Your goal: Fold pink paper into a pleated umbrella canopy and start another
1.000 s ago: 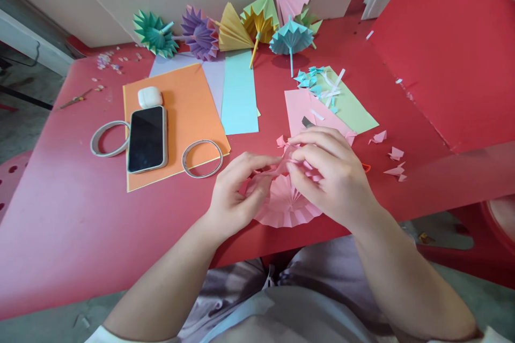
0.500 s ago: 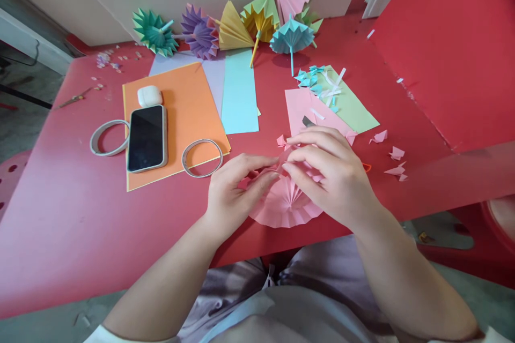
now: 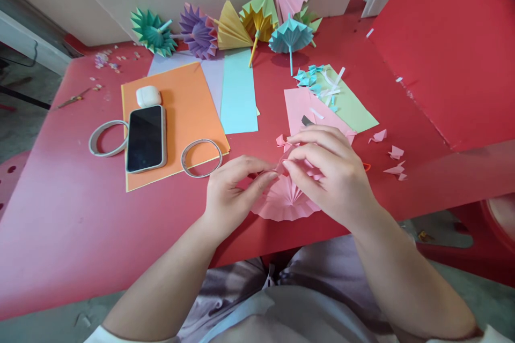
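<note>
Between its thumb and index finger, my left hand (image 3: 237, 187) pinches the pink pleated paper fan (image 3: 290, 201). My right hand (image 3: 332, 174) is closed, its thumb and fingertips pinching the same paper a little to the right. The fan's pleats spread round below my fingers with a wavy outer edge toward me. Its upper part is mostly hidden behind my hands. Small pink paper scraps (image 3: 281, 141) lie just beyond my fingertips, and a pink sheet (image 3: 298, 104) lies past my right hand.
Finished paper umbrellas (image 3: 290, 37) in several colours stand along the back wall. On the left are orange paper (image 3: 189, 102), a phone (image 3: 146, 139), a white earbud case (image 3: 148, 96) and two tape rolls (image 3: 201, 158). Pink scraps (image 3: 396, 153) lie at right, near a red board (image 3: 450, 53).
The near edge of the pink fan has lifted slightly and drawn back toward my hands. Both hands keep their pinch, with only small finger movement.
</note>
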`<action>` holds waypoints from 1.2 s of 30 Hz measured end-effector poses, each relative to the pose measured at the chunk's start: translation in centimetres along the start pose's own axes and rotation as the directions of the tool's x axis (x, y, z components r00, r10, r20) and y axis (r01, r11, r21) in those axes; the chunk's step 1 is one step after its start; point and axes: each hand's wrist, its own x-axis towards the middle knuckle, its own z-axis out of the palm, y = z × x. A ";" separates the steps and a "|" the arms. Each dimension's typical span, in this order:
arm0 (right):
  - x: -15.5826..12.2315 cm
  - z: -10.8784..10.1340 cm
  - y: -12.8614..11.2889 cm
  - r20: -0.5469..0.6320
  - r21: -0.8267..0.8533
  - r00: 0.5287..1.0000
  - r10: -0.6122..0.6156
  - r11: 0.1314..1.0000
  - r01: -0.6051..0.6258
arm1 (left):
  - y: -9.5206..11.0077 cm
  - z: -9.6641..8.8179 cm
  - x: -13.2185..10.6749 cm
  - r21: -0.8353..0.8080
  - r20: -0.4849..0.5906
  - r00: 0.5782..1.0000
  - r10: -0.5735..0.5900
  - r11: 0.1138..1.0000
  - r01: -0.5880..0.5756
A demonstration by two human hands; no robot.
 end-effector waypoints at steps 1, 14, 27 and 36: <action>0.0 0.0 0.0 -0.003 -0.003 1.000 -0.004 1.000 0.004 | 0.0 0.0 0.0 -0.006 0.006 1.000 0.008 1.000 -0.008; -0.1 0.1 -0.2 -0.033 -0.051 0.999 -0.025 0.998 0.024 | -0.4 -0.1 -0.2 -0.001 0.033 0.999 0.039 0.999 -0.039; -0.2 0.2 -0.3 -0.048 -0.072 0.998 -0.044 0.997 0.040 | -0.5 0.0 -0.2 -0.038 0.043 0.999 0.025 0.999 -0.024; -0.1 0.3 -0.3 -0.050 -0.091 0.997 -0.054 0.995 0.049 | -0.1 0.0 -0.1 -0.013 0.053 0.999 0.006 1.000 -0.006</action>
